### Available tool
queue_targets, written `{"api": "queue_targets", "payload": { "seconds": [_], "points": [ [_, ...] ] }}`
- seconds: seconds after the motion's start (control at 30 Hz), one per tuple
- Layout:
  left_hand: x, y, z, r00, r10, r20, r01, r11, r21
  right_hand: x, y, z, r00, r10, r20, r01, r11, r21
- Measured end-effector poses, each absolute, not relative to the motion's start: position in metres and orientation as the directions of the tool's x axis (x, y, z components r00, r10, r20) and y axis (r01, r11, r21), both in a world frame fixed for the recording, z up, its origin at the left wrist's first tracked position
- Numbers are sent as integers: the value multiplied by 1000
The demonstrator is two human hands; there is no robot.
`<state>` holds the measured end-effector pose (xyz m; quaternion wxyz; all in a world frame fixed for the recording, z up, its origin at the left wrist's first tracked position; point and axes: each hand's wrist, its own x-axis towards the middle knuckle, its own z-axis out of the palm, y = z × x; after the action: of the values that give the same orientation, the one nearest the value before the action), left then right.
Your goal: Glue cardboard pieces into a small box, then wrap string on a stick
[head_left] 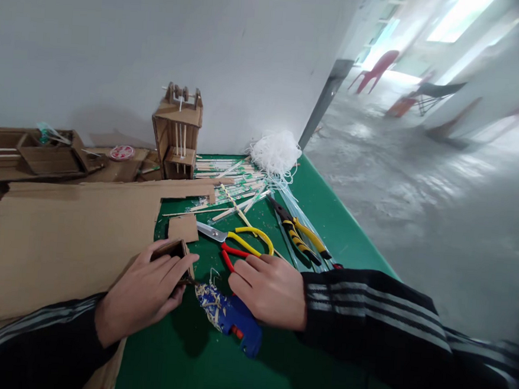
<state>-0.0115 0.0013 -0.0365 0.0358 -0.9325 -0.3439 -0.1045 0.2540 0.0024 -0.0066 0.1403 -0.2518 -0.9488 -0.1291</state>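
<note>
My left hand [146, 287] grips a small open cardboard box [173, 251], fingers wrapped over its near side. The nozzle of a blue glue gun [228, 314], crusted with dried glue strands, meets the box's lower right edge. My right hand [268, 287] is curled over the gun's rear upper side; its fingertips are partly hidden. Just beyond that hand lie scissors [247, 241] with red and yellow handles, the red one partly covered by my fingers. A square piece of cardboard [183, 228] is beside the scissors' blade tips.
Yellow-black pliers [301, 236] lie on the green table [163, 354], near thin wooden sticks [225, 171] and a pile of white string [275, 154]. A cardboard tower [177, 132] stands against the wall. A large cardboard sheet [70, 234] covers the left side.
</note>
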Motion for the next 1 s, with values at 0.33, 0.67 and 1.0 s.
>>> {"api": "queue_targets", "payload": {
  "seconds": [0.33, 0.67, 1.0],
  "points": [
    [-11, 1, -37, 742, 627, 235, 645, -764, 4, 255, 2, -6, -830, 441, 340, 518, 836, 180],
    [-12, 2, -37, 738, 632, 235, 645, -764, 30, 254, 1, -6, -824, 444, 351, 525, 831, 182],
    [-12, 2, -37, 737, 634, 234, 649, -761, 17, 255, 1, -2, -818, 439, 372, 531, 825, 192]
  ]
}}
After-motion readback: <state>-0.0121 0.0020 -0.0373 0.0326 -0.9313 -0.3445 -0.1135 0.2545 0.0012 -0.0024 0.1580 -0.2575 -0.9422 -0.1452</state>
